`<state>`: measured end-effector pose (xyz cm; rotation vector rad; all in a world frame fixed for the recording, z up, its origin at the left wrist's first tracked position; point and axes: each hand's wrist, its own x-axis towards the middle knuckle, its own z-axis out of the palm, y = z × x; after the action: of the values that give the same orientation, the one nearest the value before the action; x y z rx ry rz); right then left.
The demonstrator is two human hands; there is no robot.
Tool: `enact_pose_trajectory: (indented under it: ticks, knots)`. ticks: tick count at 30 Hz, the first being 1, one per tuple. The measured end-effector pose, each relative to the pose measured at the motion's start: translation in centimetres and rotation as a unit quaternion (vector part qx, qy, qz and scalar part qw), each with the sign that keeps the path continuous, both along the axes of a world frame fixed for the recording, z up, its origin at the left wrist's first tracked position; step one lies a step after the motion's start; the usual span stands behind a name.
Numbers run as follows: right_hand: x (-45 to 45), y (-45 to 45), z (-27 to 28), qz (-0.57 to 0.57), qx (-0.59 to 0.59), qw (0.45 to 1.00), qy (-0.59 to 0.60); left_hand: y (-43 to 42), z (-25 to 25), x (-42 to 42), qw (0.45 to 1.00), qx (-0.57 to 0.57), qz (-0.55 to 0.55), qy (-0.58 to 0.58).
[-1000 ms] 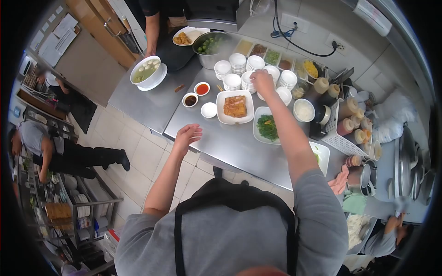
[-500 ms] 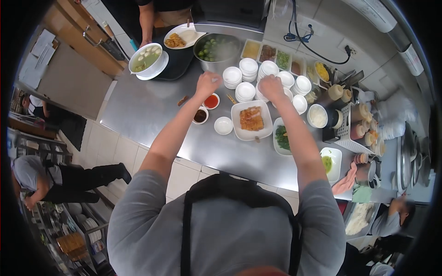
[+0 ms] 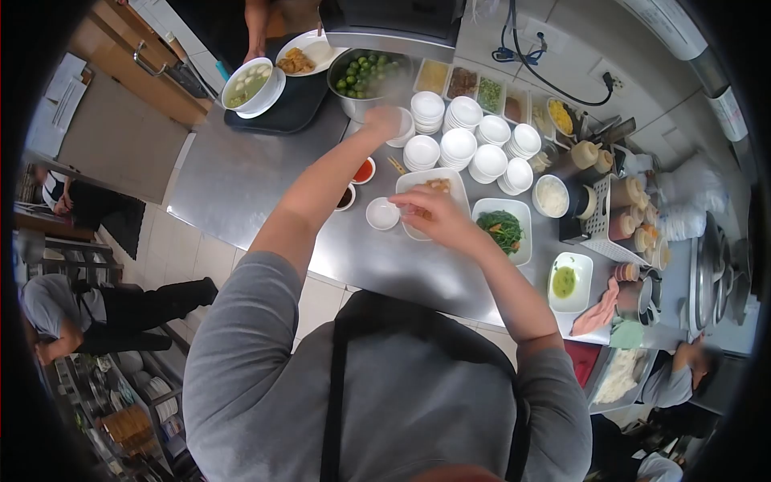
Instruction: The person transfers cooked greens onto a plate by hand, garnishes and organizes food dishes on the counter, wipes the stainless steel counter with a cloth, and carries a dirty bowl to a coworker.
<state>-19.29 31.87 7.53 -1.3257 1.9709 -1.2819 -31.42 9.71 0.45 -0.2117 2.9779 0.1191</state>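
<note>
My left hand (image 3: 383, 123) is at the leftmost stack of small white dishes (image 3: 404, 128), beside the pot of green limes (image 3: 365, 76); its fingers are blurred. My right hand (image 3: 430, 215) hovers over the square white dish (image 3: 452, 181) of browned food, its fingers bent and pointing left, and what they hold, if anything, is too small to tell. Just left of it sits a small white dish (image 3: 383, 214). Red sauce (image 3: 364, 170) and dark sauce (image 3: 346, 198) stand partly behind my left forearm. Cooked greens (image 3: 501, 230) lie in a square dish to the right.
Stacked white dishes (image 3: 458, 147) fill the back of the steel counter. Sauce bottles stand in a white basket (image 3: 609, 229) at right. A co-worker's hand (image 3: 254, 55) is near the soup bowl (image 3: 249, 86) on a black tray (image 3: 293, 112). Other people stand left and lower right.
My right hand has moved from the dish stacks down and left over the browned food. My left hand has moved slightly right, to the leftmost stack. The soup bowl appears higher in view.
</note>
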Motion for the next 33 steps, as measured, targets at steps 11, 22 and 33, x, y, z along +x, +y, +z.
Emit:
enact_pose_trajectory:
  ticks: [11, 22, 33]
  knots:
    - [-1.6, 1.4, -3.2, 0.02, 0.01, 1.0, 0.019, -6.0, 4.7, 6.8, 0.939, 0.171, -0.031, -0.298]
    - [-8.4, -4.0, -3.7, -0.129, 0.029, 0.99, 0.054, -22.1, -4.6, 24.4, 0.966, -0.038, 0.233, -0.107]
    - [-7.1, -12.3, -10.1, -0.053, 0.272, 0.909, 0.31, -12.9, -8.3, 15.2, 0.938, 0.155, 0.235, 0.203]
